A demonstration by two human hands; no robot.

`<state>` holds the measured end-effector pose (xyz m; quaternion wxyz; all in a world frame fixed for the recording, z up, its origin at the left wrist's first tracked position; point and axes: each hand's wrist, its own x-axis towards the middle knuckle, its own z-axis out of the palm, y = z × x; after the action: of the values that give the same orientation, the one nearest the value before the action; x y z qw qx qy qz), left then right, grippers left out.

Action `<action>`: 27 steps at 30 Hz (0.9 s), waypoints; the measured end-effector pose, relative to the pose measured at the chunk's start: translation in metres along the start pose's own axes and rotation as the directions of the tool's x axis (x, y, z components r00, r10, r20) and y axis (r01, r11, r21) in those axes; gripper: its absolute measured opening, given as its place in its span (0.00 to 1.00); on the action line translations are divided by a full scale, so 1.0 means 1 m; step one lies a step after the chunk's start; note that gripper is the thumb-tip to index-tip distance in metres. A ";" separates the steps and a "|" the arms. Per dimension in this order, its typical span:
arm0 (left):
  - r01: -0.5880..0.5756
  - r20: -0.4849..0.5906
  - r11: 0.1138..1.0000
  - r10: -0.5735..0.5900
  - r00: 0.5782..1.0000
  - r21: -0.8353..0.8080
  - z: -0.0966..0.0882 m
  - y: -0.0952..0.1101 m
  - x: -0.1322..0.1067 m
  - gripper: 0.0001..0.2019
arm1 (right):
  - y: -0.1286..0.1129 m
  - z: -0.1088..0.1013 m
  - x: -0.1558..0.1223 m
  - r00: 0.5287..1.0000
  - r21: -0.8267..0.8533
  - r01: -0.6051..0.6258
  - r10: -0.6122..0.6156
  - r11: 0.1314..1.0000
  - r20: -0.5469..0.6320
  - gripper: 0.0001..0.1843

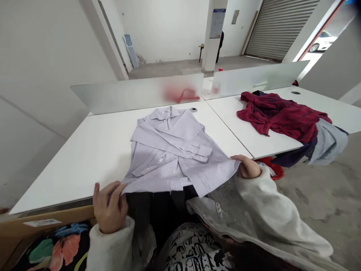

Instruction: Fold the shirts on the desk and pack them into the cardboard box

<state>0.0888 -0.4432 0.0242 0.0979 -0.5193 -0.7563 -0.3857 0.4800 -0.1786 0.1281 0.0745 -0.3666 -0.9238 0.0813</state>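
A pale lilac striped button-up shirt lies on the white table, collar toward the frosted divider. Its sleeves are laid slantwise across the body, and the hem reaches past the table's front edge. My left hand pinches the hem's left corner between thumb and fingers. At the opposite corner, my right hand is closed on the hem, holding it out just off the edge. Between my hands the hem hangs slightly, its front panels parted near the middle.
Dark red and other clothes are heaped on the adjoining table at right, some overhanging its edge. A cardboard box with printed clothing stands below at left. Frosted dividers line the table's back. Beneath the right table is a red basket.
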 end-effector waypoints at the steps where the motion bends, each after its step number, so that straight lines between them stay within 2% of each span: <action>1: 0.003 0.027 1.000 -0.003 1.000 -0.001 0.002 -0.009 0.014 0.08 | 0.003 -0.003 0.015 0.999 0.017 -0.020 0.019 1.000 0.026 0.18; 3: 0.029 0.113 0.999 -0.030 0.993 0.016 0.009 -0.027 0.046 0.09 | 0.008 -0.007 0.052 0.996 0.046 -0.018 0.014 0.999 0.090 0.18; 5: 0.051 0.221 0.996 -0.067 0.973 0.076 0.023 -0.045 0.080 0.12 | 0.014 -0.009 0.096 0.985 0.079 0.029 -0.042 0.996 0.168 0.19; 7: 0.076 0.328 0.982 -0.130 0.936 0.174 0.042 -0.063 0.117 0.16 | 0.021 -0.008 0.147 0.959 0.119 0.109 -0.136 0.987 0.247 0.20; 9: 0.093 0.437 0.962 -0.201 0.877 0.255 0.067 -0.082 0.155 0.18 | 0.030 -0.003 0.200 0.938 0.143 0.159 -0.195 0.977 0.285 0.21; 11: 0.094 0.520 0.954 -0.236 0.821 0.284 0.093 -0.102 0.190 0.19 | 0.039 0.007 0.251 0.942 0.146 0.157 -0.192 0.977 0.277 0.21; 15: 0.084 0.583 0.953 -0.246 0.774 0.290 0.150 -0.140 0.243 0.18 | 0.061 0.045 0.335 0.955 0.113 0.114 -0.140 0.987 0.262 0.20; 18: 0.142 0.629 0.936 -0.323 0.707 0.321 0.196 -0.162 0.261 0.18 | 0.081 0.084 0.380 0.944 0.069 0.086 -0.103 0.994 0.313 0.18; 20: 0.199 0.633 0.925 -0.367 0.681 0.323 0.229 -0.172 0.265 0.18 | 0.095 0.110 0.400 0.935 0.057 0.059 -0.075 0.997 0.348 0.16; 22: 0.242 0.617 0.926 -0.374 0.692 0.290 0.258 -0.181 0.264 0.18 | 0.110 0.133 0.413 0.931 0.070 0.024 -0.048 0.997 0.361 0.15; 24: 0.254 0.605 0.936 -0.351 0.715 0.244 0.279 -0.187 0.260 0.18 | 0.122 0.149 0.418 0.937 0.117 -0.001 -0.040 0.993 0.346 0.16; 27: 0.247 0.592 0.946 -0.325 0.738 0.212 0.294 -0.192 0.254 0.19 | 0.132 0.163 0.416 0.953 0.218 -0.004 -0.063 0.976 0.298 0.19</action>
<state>-0.1142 -0.0926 -0.1296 -0.1852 -0.4874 -0.8385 -0.1581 0.2362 0.1873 -0.0260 -0.0274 -0.3256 -0.9153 0.2354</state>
